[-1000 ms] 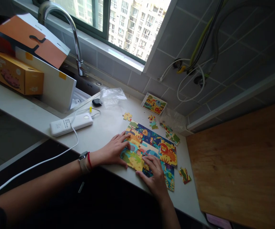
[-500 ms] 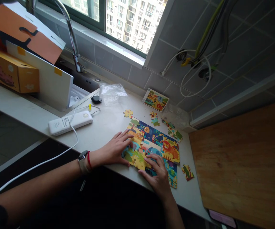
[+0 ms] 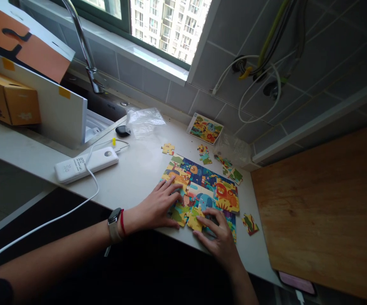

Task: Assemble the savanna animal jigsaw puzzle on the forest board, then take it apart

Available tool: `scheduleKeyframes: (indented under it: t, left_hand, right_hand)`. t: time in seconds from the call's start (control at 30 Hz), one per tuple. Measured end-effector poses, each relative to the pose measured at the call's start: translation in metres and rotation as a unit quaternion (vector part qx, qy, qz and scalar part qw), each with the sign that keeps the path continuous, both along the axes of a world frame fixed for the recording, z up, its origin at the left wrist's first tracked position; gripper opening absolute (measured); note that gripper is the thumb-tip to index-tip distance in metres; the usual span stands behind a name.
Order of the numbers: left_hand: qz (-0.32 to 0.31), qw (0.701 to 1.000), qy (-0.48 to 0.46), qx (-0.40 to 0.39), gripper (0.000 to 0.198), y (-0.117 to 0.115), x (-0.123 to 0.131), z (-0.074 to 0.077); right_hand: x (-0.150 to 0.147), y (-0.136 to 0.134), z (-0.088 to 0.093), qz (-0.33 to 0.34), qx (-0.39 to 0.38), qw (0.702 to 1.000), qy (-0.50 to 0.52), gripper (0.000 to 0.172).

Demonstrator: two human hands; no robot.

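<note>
Near the worktop (image 3: 132,169)'s front edge, jigsaw puzzle (image 3: 226,195) lies partly joined. Your left hand (image 3: 156,206) and right hand (image 3: 217,240) rest open on it, gripping nothing, apparently steadying pieces. Loose pieces (image 3: 250,224) sit just beyond.

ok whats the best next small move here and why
I'd probably press the yellow jigsaw piece by the right hand flat and square. It looks slightly out of line with its neighbours, and that lower edge of the colourful cardboard jigsaw puzzle seems unfinished. The left hand already rests on the puzzle, so it can steady the pieces. The loose green-and-red piece can wait.
</note>
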State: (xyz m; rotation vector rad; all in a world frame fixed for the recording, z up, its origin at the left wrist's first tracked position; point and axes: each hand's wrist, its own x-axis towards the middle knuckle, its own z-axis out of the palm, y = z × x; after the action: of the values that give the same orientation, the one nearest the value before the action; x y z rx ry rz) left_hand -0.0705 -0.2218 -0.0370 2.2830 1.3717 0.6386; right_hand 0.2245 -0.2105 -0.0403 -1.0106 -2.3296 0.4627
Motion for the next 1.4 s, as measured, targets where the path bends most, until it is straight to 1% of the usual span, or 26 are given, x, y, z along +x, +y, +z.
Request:
scheduleKeyframes:
  t: [0.17, 0.4, 0.5, 0.57, 0.63, 0.73, 0.83, 0.87, 0.93, 0.97, 1.0, 1.03, 1.17, 1.33, 1.4]
  left_hand:
    - [0.001, 1.000, 0.008, 0.003, 0.064, 0.001, 0.008, 0.000]
    - [-0.006, 1.000, 0.016, 0.014, 0.062, 0.000, 0.010, -0.002]
    - [-0.014, 1.000, 0.011, 0.016, 0.072, -0.001, 0.008, -0.003]
    - [-0.033, 0.999, 0.000, 0.025, 0.080, -0.002, 0.007, -0.004]
    - [-0.053, 0.998, -0.011, 0.037, 0.082, -0.002, 0.007, -0.005]
    - [-0.068, 0.996, -0.021, 0.054, 0.073, -0.002, 0.009, -0.006]
    - [-0.085, 0.994, -0.014, 0.062, 0.054, 0.001, 0.011, -0.004]
    - [-0.095, 0.994, -0.008, 0.062, 0.046, 0.001, 0.012, -0.003]
    - [-0.114, 0.992, 0.004, 0.062, 0.034, 0.002, 0.013, -0.001]
    - [-0.122, 0.991, 0.009, 0.060, 0.030, 0.002, 0.013, -0.001]
    - [-0.126, 0.990, 0.012, 0.059, 0.028, 0.002, 0.013, -0.001]
    - [-0.129, 0.990, 0.013, 0.058, 0.028, 0.002, 0.013, -0.001]
    - [-0.134, 0.989, 0.016, 0.059, 0.029, 0.001, 0.013, -0.004]
    - [-0.140, 0.988, 0.031, 0.058, 0.030, 0.001, 0.013, -0.004]
    - [-0.141, 0.988, 0.033, 0.056, 0.031, 0.001, 0.013, -0.004]
  right_hand:
    - [0.007, 0.002, -0.001, 0.004, -0.010, 1.000, -0.002, 0.023]
    - [0.014, 0.000, 0.001, 0.004, -0.026, 1.000, -0.008, 0.026]
    - [0.015, -0.001, 0.001, 0.000, -0.030, 0.999, -0.011, 0.031]
    - [0.015, -0.002, 0.001, 0.003, -0.020, 1.000, -0.005, 0.031]
    - [0.012, -0.002, 0.000, 0.008, -0.008, 1.000, 0.005, 0.030]
    - [0.003, 0.000, 0.001, 0.007, -0.002, 1.000, 0.015, 0.032]
    - [-0.007, 0.003, 0.001, 0.009, -0.003, 1.000, 0.010, 0.034]
    - [-0.009, 0.004, 0.001, 0.010, -0.007, 1.000, 0.003, 0.039]
    - [-0.008, 0.003, 0.000, 0.006, -0.017, 1.000, -0.020, 0.055]
    - [-0.006, 0.002, 0.000, 0.000, -0.022, 0.999, -0.037, 0.062]
    - [-0.003, 0.001, -0.001, -0.005, -0.025, 0.998, -0.056, 0.066]
    - [0.002, -0.001, -0.002, -0.009, -0.025, 0.997, -0.076, 0.065]
    - [0.023, -0.005, -0.004, -0.008, -0.023, 0.991, -0.129, 0.054]
    - [0.036, 0.009, -0.005, 0.007, -0.016, 0.990, -0.139, 0.045]
    - [0.038, 0.015, -0.006, 0.015, -0.012, 0.991, -0.135, 0.044]
